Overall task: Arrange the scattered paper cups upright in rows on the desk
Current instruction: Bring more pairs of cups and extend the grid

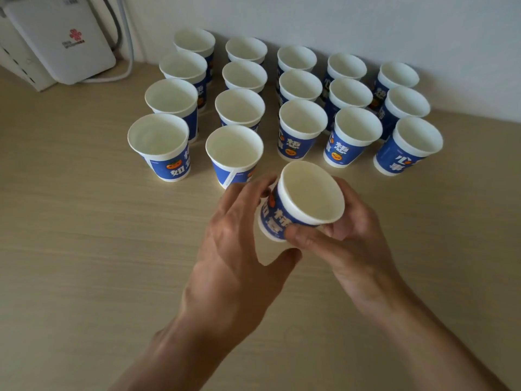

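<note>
pale wood-grain bench runs under everything, and every place below is read from the held cup. far off to its left, against the wall, leans a white router box with its cables, out of the working area. just beyond the held cup stand the standing cups, blue-banded paper cups, all upright and mouths up, packed in lines so that each new one has an obvious place. the two lines beyond and to the left of it are four deep, while the three directly beyond and to its right are three deep. so the next free place looks to be right about where the held cup hangs.

the left hand comes in from the left with fingers spread, tips resting on the cup's side, thumb free below, seemingly to steady it. the right hand holds it from the right, thumb and curled fingers pinching it under the rim. the held cup is tilted, base down-left. whether its base touches the bench i cannot tell. it likely needs righting before it is set down.
</note>
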A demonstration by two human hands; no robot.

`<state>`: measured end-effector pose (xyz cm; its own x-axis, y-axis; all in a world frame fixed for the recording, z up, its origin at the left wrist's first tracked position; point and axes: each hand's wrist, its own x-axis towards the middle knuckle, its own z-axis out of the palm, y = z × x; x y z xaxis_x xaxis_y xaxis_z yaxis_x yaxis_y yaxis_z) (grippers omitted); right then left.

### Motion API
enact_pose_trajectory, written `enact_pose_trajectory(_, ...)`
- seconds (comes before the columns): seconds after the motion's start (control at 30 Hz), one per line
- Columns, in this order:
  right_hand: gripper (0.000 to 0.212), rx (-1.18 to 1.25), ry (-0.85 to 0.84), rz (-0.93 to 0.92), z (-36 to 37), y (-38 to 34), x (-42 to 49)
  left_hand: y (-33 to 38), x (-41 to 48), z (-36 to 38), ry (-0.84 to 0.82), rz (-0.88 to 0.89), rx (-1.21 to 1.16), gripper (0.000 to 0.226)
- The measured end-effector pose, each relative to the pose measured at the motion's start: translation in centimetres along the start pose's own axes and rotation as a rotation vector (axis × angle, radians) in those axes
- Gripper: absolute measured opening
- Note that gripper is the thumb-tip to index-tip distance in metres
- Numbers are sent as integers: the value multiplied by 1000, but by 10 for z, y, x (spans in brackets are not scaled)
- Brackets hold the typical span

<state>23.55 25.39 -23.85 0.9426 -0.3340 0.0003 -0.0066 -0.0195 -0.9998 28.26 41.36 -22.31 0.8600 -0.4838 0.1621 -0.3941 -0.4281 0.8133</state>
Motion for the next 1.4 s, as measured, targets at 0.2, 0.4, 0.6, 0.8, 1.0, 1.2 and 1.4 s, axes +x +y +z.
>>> enact_pose_trajectory(0.2,67,-147,239,-18,-2,19,23,-12,-17,-6,43,-92,52,74)
enact_pose_trajectory(0.4,58,-237,294,-42,4,30,48,-18,-25,-10,59,-126,91,69)
enact_pose_trajectory(0.6,64,-302,325,-59,7,38,58,-19,-25,-15,74,-129,70,66)
enact_pose_trajectory(0.8,65,-304,356,-73,8,42,59,-20,-23,-19,68,-121,82,65)
enact_pose_trajectory(1.0,67,-310,356,-63,5,41,53,-20,-26,-20,70,-129,59,65)
enact_pose_trajectory(1.2,69,-313,394,-17,-10,39,25,-16,-32,-23,72,-138,27,60)
enact_pose_trajectory(1.4,54,-263,456,88,-15,10,-36,12,-41,-33,72,-159,-34,53)
